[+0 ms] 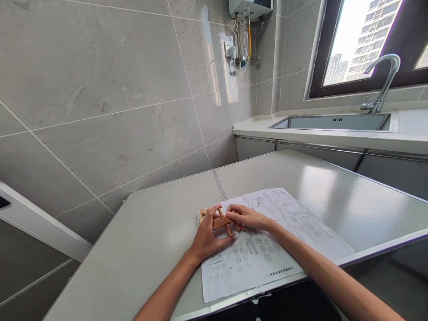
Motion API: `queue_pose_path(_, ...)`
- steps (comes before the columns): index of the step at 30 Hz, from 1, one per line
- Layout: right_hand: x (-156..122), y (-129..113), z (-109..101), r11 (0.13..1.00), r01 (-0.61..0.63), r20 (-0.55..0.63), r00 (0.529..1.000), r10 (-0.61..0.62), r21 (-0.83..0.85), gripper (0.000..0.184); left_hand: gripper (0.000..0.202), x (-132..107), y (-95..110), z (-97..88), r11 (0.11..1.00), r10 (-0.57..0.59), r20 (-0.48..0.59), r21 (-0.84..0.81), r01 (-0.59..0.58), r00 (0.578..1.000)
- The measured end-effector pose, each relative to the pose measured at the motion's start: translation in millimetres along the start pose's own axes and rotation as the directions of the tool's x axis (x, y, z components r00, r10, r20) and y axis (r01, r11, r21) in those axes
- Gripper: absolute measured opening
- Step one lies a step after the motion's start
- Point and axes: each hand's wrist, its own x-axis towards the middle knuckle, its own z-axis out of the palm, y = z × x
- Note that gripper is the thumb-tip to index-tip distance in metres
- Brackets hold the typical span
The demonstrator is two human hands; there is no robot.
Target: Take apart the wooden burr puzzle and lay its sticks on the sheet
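Crossed notched wooden puzzle sticks (219, 223) are held between both hands, just above a printed sheet. My left hand (206, 238) grips them from the left, thumb and fingers bent round the ends of the upright stick. From the right, my right hand (249, 217) pinches the other end of the sticks, with its lower fingers partly hidden. Another wooden piece (201, 215) lies beyond my left hand at the sheet's upper left corner. Beneath the hands, the large paper sheet (277, 249) carries many small diagrams and some printed characters.
The sheet lies on a pale glossy table (160, 223) with a seam across it. Grey tiled wall (117, 89) borders its far side. A counter with a sink (337, 121) and a curved faucet (389, 73) stands behind at the right, below a window.
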Motion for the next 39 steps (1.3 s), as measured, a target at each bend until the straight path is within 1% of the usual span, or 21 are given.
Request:
queue_pose_path(2, -0.2, -1.8, 0.5, 1.000, 0.004, 0.005, 1.000, -0.004, 0.000, 0.052, 0.092, 0.5, 0.6, 0.4, 0.999, 0.036, -0.032, 0.011, -0.036, 0.999)
queue_pose_path(4, -0.7, -4.7, 1.2, 0.999, 0.026, 0.045, 0.999, -0.027, 0.028, 0.054, 0.090, 1.1, 1.1, 0.5, 0.998, 0.055, -0.052, 0.016, -0.054, 0.997)
queue_pose_path(8, -1.2, -8.2, 2.0, 0.998, 0.042, 0.108, 0.993, -0.047, 0.046, 0.055, 0.090, 2.0, 2.0, -0.1, 0.994, 0.086, -0.058, 0.066, -0.082, 0.995)
queue_pose_path(12, -1.6, -8.1, 2.1, 0.998, 0.057, 0.093, 0.994, -0.060, 0.038, 0.054, 0.090, 2.0, 2.7, -0.2, 0.993, 0.088, -0.036, 0.083, -0.085, 0.995)
queue_pose_path(19, -1.2, -5.0, 2.3, 0.998, 0.064, 0.083, 0.994, -0.065, 0.020, 0.059, 0.088, 2.3, 3.1, 1.5, 0.991, 0.095, -0.040, 0.097, -0.090, 0.995)
queue_pose_path(24, -1.0, -4.2, 2.3, 0.996, 0.077, 0.085, 0.993, -0.080, 0.035, 0.055, 0.088, 2.7, 3.8, 1.2, 0.991, 0.090, -0.035, 0.104, -0.086, 0.995)
queue_pose_path(34, -0.8, -4.6, 2.2, 0.996, 0.082, 0.081, 0.993, -0.084, 0.035, 0.055, 0.086, 2.4, 3.1, 1.7, 0.991, 0.091, -0.026, 0.104, -0.088, 0.996)
queue_pose_path(39, -1.3, -5.0, 2.0, 0.997, 0.065, 0.077, 0.995, -0.067, 0.028, 0.055, 0.085, 2.0, 2.7, 2.2, 0.991, 0.095, -0.031, 0.099, -0.091, 0.995)
